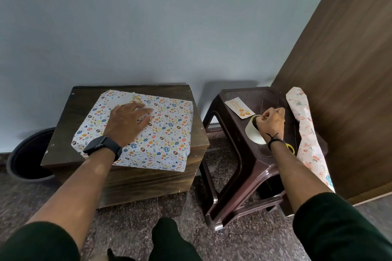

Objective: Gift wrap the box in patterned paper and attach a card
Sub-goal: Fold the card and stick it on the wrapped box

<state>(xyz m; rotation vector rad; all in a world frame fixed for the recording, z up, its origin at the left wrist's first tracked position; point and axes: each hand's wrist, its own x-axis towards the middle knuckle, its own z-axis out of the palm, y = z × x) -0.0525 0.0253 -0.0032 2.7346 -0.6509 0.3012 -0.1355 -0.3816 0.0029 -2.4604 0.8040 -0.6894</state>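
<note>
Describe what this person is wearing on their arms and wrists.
Both arms have dark green sleeves pushed up above the elbows, leaving the forearms bare. The left wrist carries a black smartwatch on a black band. The right wrist has a thin black thread bracelet, knotted with loose ends.

Pretty soft, even indoor light here, kinda dim and cool, nothing blown out. Faint shadows sit on the wall [169,17] behind the wooden table [127,176] and stool [244,165] (so light's coming from the front). Wide-angle bends the edges, fingers slightly smeared, otherwise mostly sharp
</note>
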